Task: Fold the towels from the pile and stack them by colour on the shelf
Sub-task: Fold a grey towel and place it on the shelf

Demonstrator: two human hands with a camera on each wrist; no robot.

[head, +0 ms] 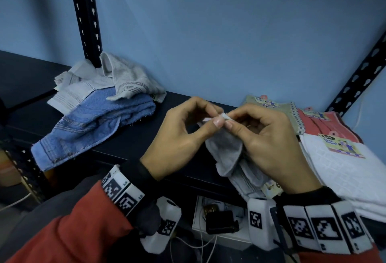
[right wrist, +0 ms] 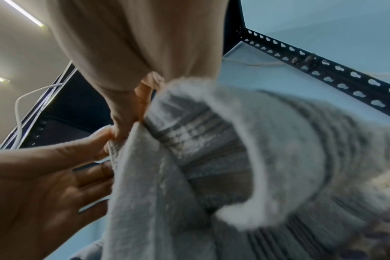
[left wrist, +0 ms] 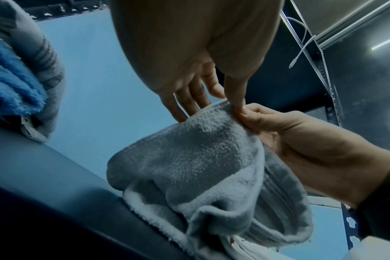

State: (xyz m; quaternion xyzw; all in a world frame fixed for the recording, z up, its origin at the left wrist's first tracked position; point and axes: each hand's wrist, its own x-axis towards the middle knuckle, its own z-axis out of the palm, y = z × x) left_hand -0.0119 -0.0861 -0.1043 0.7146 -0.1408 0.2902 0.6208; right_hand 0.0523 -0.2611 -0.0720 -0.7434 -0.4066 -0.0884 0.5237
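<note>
A grey towel (head: 226,154) hangs bunched between my two hands over the front of the dark shelf (head: 142,137). My left hand (head: 215,119) and right hand (head: 228,121) pinch the same top corner of it, thumbs nearly touching. In the left wrist view the grey towel (left wrist: 200,167) droops below the pinch, and my right hand (left wrist: 243,112) holds its edge. In the right wrist view the grey towel (right wrist: 211,167) fills the middle. A loose pile at the back left holds a blue towel (head: 96,124) under another grey towel (head: 117,76).
Folded towels lie at the right of the shelf: a white one (head: 342,170) with a paper label, a red one (head: 321,124) and a beige one (head: 275,108) behind it. Black slotted uprights (head: 85,16) stand at the back corners. A box with cables (head: 219,221) sits below.
</note>
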